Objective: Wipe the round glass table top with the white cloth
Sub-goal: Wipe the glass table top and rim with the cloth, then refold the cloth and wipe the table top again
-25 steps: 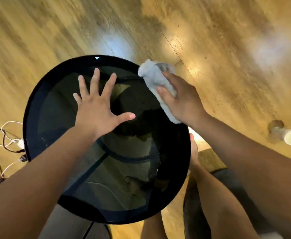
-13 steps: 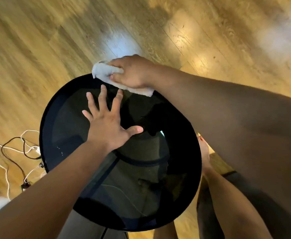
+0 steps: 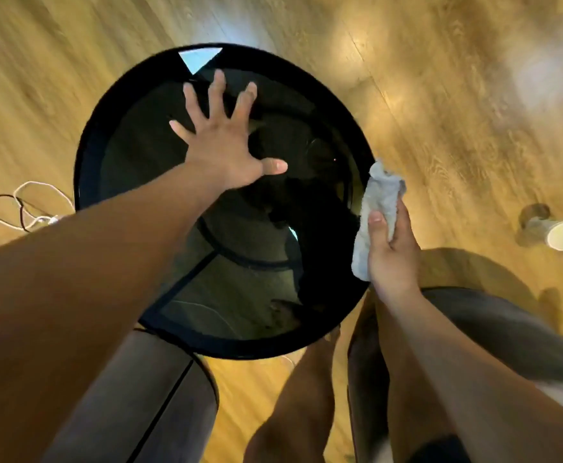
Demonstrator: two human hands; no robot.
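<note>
The round dark glass table top with its black rim fills the middle of the head view. My left hand lies flat on the glass, fingers spread wide, holding nothing. My right hand grips the bunched white cloth at the table's right rim. The cloth hangs over the rim's edge, its upper end sticking out above my thumb. Table legs and a ring brace show through the glass.
A wooden floor lies all around. A paper cup lies on its side on the floor at the right. White and dark cables trail on the floor at the left. My knees and bare foot are beneath the near rim.
My right hand has carried the cloth from the far rim around to the right rim, toward me. My left hand stays flat on the glass. The view has shifted.
</note>
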